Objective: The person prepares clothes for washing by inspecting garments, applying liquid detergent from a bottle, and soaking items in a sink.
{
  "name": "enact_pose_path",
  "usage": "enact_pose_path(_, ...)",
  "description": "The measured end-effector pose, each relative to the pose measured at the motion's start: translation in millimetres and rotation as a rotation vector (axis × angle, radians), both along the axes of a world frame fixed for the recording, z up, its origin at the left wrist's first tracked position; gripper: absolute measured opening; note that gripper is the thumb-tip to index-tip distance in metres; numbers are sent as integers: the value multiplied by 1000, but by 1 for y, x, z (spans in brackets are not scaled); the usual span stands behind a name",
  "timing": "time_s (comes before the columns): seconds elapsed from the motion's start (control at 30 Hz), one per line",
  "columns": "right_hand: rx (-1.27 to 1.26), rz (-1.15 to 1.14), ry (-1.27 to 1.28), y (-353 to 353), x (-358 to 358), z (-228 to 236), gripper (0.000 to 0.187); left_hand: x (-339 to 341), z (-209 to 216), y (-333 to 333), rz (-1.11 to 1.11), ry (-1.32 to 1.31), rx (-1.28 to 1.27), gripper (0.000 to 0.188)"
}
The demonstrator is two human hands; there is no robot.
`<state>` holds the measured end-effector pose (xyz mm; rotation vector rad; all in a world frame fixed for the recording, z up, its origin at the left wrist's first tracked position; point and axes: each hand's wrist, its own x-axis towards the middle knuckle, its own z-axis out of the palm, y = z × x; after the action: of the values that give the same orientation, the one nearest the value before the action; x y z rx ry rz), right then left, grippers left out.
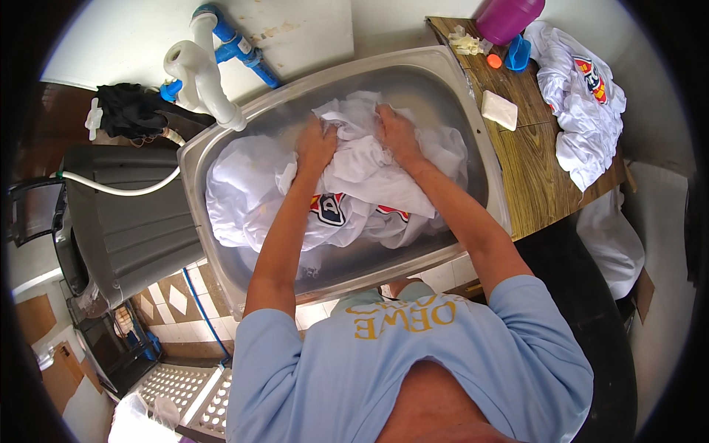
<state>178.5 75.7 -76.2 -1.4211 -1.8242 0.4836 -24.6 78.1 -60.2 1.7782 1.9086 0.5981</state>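
White cloth [369, 159], wet and bunched, lies in the middle of the basin [480, 151]; whether it is one piece or several cannot be told. The left hand [317, 148] and the right hand [399, 138] stand apart from each other over the basin's far half, each closed on the fabric, with a raised fold of it spanning the gap between them; the fingertips are partly hidden in the folds. Dark and red printed patches show on the part of the cloth nearer the basin's near edge. Cloudy water [436, 92] surrounds the heap within the basin, and a paler bulge of fabric swells toward the basin's left wall.

Beyond the basin's far left corner, a thick white pipe [210, 88] with bright blue fittings [240, 48] reaches over the rim. To the left of the basin lie a dark grey ribbed plastic surface [133, 221], a white hose [118, 190] and a crumpled black cloth [129, 111].

Against the basin's right side stands a wood-patterned table [528, 177]. On it, nearest the basin, rests a pale rectangular block [500, 111]; farther back are a crumpled cream-coloured item [465, 42], an orange cap [494, 61], a blue cup [518, 53] and a purple container [509, 18]. A white printed garment [591, 96] drapes along the table's side farthest from the basin.
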Motion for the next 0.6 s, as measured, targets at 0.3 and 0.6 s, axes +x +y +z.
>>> enact_pose_path(0.3, -577, 178, 398, 10, 16, 64, 18, 7, 23, -15, -362, 291, 631, 38)
enact_pose_path(0.6, -883, 624, 561, 27, 56, 220, 26, 58, 134, 40, -545, -1315, -338, 26)
